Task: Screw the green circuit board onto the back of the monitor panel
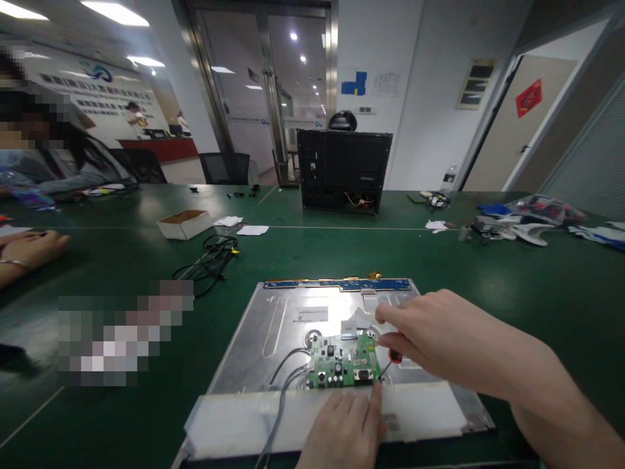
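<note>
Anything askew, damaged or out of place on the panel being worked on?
Nothing stands out. The circuit board lies flat on the panel; the right hand holds a screwdriver at its corner.

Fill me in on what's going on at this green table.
A person's right hand holds a red-handled screwdriver with its tip at the corner of a green circuit board. The board sits on the metal back of a display panel. The left hand rests at the board's near edge. Another person's hand lies far left.
</note>
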`<state>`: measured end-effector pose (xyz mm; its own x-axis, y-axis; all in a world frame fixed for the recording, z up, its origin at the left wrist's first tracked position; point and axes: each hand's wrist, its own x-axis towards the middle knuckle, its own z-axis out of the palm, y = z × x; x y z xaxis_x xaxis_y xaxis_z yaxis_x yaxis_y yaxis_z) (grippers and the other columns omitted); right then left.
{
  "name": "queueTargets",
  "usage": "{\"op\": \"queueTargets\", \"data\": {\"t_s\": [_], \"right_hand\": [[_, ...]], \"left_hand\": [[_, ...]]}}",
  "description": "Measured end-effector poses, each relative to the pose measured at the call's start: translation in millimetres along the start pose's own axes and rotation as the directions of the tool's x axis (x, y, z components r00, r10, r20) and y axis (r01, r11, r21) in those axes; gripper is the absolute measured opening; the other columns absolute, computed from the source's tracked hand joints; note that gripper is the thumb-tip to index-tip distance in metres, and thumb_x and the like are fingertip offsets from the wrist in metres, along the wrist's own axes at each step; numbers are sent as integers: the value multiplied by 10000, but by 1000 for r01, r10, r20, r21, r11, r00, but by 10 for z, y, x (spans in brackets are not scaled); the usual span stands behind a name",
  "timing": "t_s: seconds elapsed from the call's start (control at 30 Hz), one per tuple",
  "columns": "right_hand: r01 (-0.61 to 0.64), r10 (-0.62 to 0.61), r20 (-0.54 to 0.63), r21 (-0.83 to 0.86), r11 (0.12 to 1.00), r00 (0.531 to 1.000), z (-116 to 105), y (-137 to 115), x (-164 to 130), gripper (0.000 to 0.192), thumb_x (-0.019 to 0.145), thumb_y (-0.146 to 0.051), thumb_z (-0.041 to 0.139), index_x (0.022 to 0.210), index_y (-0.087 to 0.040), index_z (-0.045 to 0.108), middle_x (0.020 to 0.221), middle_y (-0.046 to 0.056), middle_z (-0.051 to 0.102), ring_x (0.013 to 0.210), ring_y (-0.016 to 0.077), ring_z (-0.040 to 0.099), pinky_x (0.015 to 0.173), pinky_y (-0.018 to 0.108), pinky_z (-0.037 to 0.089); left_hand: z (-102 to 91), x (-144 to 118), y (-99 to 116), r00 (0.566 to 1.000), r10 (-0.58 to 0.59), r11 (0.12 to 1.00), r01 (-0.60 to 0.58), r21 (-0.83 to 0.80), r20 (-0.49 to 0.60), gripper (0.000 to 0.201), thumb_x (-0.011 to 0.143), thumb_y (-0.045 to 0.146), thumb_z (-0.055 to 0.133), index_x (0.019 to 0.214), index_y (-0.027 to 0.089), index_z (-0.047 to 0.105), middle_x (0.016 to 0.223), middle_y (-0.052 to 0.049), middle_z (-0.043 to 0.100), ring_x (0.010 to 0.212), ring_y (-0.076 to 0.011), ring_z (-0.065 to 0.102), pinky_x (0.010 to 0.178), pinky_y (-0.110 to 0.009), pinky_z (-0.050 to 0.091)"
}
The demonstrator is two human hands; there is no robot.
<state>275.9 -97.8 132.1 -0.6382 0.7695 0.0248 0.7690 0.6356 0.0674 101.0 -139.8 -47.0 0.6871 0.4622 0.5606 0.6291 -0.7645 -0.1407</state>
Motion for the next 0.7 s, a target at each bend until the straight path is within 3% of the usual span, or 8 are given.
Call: {"op": "queueTargets", "data": {"t_s": [0.1,0.33,0.6,0.7], "right_hand": [[42,-42,6,48,998,999,-8,2,-32,27,899,-255,540,906,-229,537,747,-11,661,605,175,603,493,261,260],[128,-136,23,199,972,990,-28,1,-81,76,876,-187,548,934,-235,533,872,-15,639,713,161,570,541,267,307],[51,-53,14,141,989,998,-5,-33,-32,172,860,-323,636,1003,-240,585,867,-5,678,733,202,628,554,287,329],[14,-15,2,74,997,1000,2,-20,1,139,912,-379,563,967,-260,610,799,-8,687,673,205,635,520,283,283]], "left_hand": [[-13,8,-4,1000,1,1000,-1,-10,12,361,1009,120,184,1165,28,497,685,-33,614,552,-184,603,498,-318,437],[-16,6,-8,1000,-7,1000,7,-11,19,350,1002,112,194,1160,34,495,696,-36,619,558,-187,603,504,-325,450],[3,24,-9,1000,0,1000,0,7,-26,370,1013,122,165,1143,34,500,667,-26,603,529,-181,591,477,-320,429],[-2,26,-5,1000,-1,1000,1,7,-27,408,1018,126,121,1137,37,501,648,-22,595,511,-182,584,469,-323,428]]}}
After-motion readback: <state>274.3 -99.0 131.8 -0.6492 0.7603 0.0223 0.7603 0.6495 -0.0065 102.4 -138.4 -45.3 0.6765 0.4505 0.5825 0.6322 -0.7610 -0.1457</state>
